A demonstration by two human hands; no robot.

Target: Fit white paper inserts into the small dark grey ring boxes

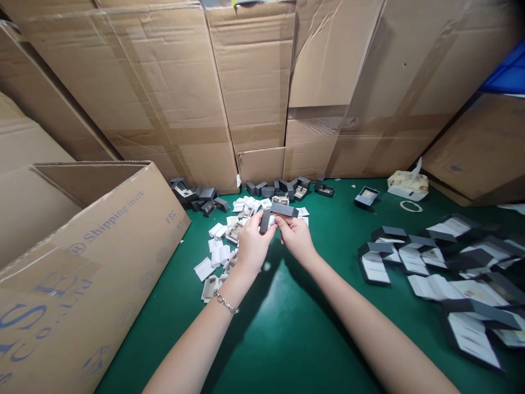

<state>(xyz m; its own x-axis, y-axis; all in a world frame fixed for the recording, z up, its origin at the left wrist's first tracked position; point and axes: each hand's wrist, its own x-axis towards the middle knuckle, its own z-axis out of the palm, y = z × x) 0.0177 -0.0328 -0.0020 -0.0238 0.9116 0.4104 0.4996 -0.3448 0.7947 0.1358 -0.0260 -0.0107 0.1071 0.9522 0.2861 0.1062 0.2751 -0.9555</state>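
Observation:
Between my two hands is a small dark grey hinged box (284, 210), its lid raised, like a jewellery box. My left hand (253, 243) grips its left part, with a bracelet (226, 302) on that wrist. Fingers of my right hand (298, 238) are closed on its right part, near something white at the box's edge. What lies inside the box is hidden by my fingers. Just beyond and left of my hands lie white folded papers (204, 268) and pale box inserts (210, 287) in a loose heap.
A large open carton (135, 246) stands at the left. Dark small boxes (207, 194) line the back, below cardboard walls (164, 82). At right are many opened boxes with white linings (375, 268), a tissue pack (408, 186), a tape ring (410, 206) and one separate box (366, 197).

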